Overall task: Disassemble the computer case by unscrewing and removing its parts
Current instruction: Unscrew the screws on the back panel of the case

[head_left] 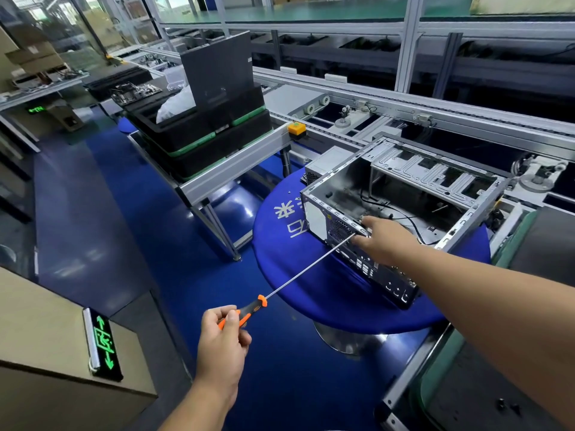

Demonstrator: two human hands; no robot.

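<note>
An open metal computer case [435,181] lies on its side on a round blue table [298,275], its rear panel facing me. My left hand [222,340] grips the orange-and-black handle of a long screwdriver [298,276]. Its thin shaft runs up and right to the case's rear edge. My right hand [384,239] rests on that rear edge, fingers over the top rim, with thumb and forefinger at the screwdriver's tip. Black cables lie loose inside the case. Any screw at the tip is hidden by my fingers.
Stacked black trays [205,135] with a dark panel stand on an aluminium stand at left. A conveyor line [404,104] runs behind the case. A cardboard box [62,353] with a green exit sign sits at lower left. A grey mat [497,384] with small screws lies at lower right.
</note>
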